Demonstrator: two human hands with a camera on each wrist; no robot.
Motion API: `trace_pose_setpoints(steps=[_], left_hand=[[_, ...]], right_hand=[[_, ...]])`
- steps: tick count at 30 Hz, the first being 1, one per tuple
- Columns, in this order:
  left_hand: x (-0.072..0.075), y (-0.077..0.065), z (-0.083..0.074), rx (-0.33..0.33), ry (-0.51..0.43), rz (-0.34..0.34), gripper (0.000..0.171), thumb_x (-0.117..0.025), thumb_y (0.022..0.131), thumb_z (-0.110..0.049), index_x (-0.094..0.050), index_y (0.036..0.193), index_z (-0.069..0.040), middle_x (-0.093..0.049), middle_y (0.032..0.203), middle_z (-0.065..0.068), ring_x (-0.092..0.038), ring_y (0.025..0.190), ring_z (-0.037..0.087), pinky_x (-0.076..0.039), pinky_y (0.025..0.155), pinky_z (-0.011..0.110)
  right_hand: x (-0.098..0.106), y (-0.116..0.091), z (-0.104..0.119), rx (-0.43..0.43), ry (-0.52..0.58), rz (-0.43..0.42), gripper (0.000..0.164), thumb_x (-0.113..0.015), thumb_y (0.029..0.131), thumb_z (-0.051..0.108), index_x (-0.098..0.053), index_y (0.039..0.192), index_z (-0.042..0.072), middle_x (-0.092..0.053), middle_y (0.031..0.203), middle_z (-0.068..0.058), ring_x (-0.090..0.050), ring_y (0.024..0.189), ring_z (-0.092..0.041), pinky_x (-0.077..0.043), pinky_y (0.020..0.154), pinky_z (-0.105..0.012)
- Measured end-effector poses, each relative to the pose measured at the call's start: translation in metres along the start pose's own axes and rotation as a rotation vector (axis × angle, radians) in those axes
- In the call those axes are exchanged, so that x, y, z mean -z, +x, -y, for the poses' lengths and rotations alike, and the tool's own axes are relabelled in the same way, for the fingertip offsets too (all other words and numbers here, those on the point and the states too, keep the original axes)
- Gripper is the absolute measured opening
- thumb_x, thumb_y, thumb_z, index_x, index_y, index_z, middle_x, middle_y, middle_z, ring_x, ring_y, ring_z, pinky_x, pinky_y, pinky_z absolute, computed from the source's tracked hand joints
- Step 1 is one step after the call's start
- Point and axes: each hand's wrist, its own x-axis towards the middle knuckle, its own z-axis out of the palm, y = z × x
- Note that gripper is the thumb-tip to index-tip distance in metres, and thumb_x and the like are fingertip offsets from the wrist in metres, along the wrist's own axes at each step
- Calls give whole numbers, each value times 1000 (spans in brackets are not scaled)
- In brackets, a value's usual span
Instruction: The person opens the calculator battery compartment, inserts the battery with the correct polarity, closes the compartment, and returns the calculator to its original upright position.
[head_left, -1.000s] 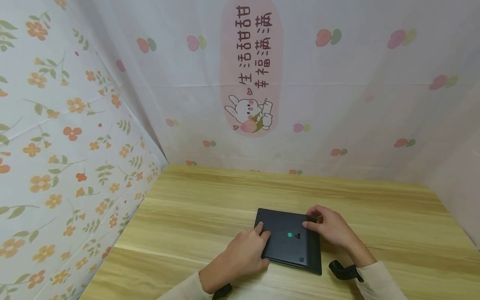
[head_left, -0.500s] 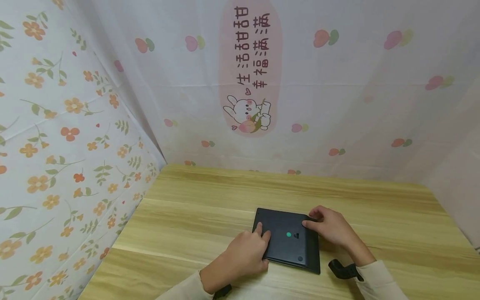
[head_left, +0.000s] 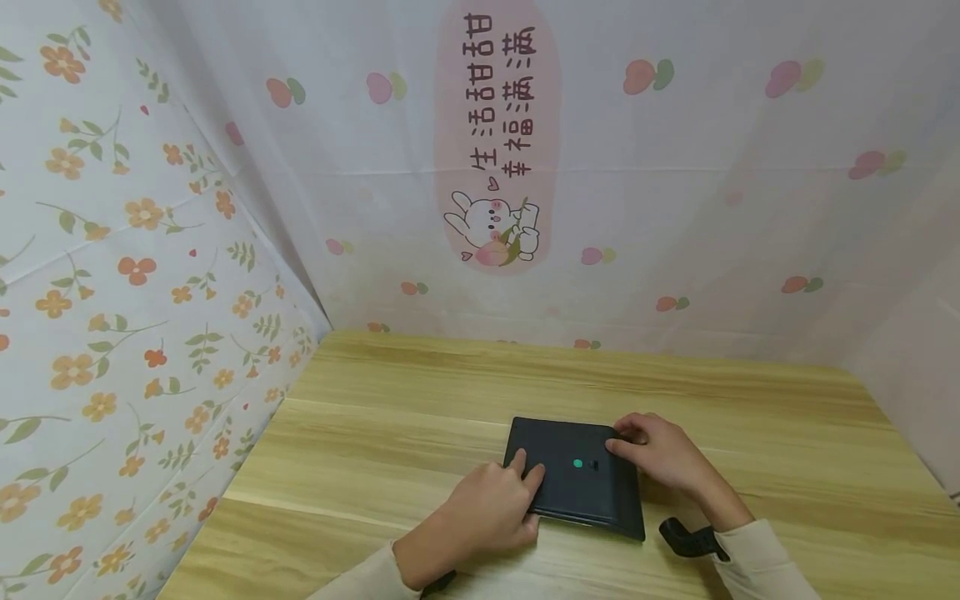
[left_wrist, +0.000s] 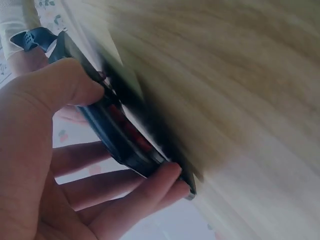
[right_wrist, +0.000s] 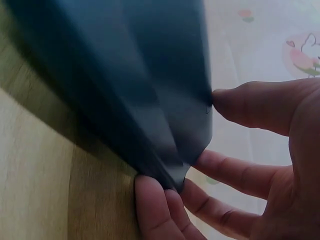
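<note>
A flat black device, seemingly a desktop calculator [head_left: 566, 492], is held back side up at the table, with a green round sticker [head_left: 577, 463] on its back. My left hand [head_left: 491, 504] grips its left near part, thumb at the near edge and fingers spread over the back. In the left wrist view, red parts [left_wrist: 132, 132] show on its underside, tilted off the wood. My right hand [head_left: 660, 450] pinches the far right corner; the right wrist view has the thumb [right_wrist: 250, 105] at one edge and fingertips around the corner. Most of its front face is hidden.
The wood-grain table [head_left: 375, 417] extends around the device. A floral cloth [head_left: 142, 275] hangs at the left, and a printed curtain [head_left: 637, 183] stands behind the table. A black wrist mount [head_left: 686, 539] sits by the right sleeve.
The calculator has tilted slightly, its near right corner shifting up a little in the head view. Both hands keep their hold and have barely moved.
</note>
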Motion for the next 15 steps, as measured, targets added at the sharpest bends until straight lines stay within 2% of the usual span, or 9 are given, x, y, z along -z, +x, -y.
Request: trace_pose_setpoints(steps=[5,9,15], left_hand=[[-1,-2,6,-44,-11,-26,53,-68,101,-45,-74,143,-12,-74,136,17,-81,96,18,-57,59,20],[-1,-4,9,-59,-26,-42,51,-64,106,-45,-74,144,-12,-74,137,16,-80,103,19,-61,69,23],[-1,-7,12,-73,-24,-125,48,-61,109,-43,-75,142,-11,-76,134,16,-79,107,21,-63,81,27]], right_hand=[[-1,-2,-2,13,38,2,46,-75,107,28,-68,136,-8,-67,128,-21,-65,85,-20,-58,65,-36],[-1,-4,-4,-5,72,1,46,-74,107,29,-68,137,-6,-64,136,-24,-67,85,-21,-60,65,-36],[1,-5,-5,-30,96,13,48,-72,109,32,-68,140,-4,-65,141,-25,-66,76,-22,-58,70,-39]])
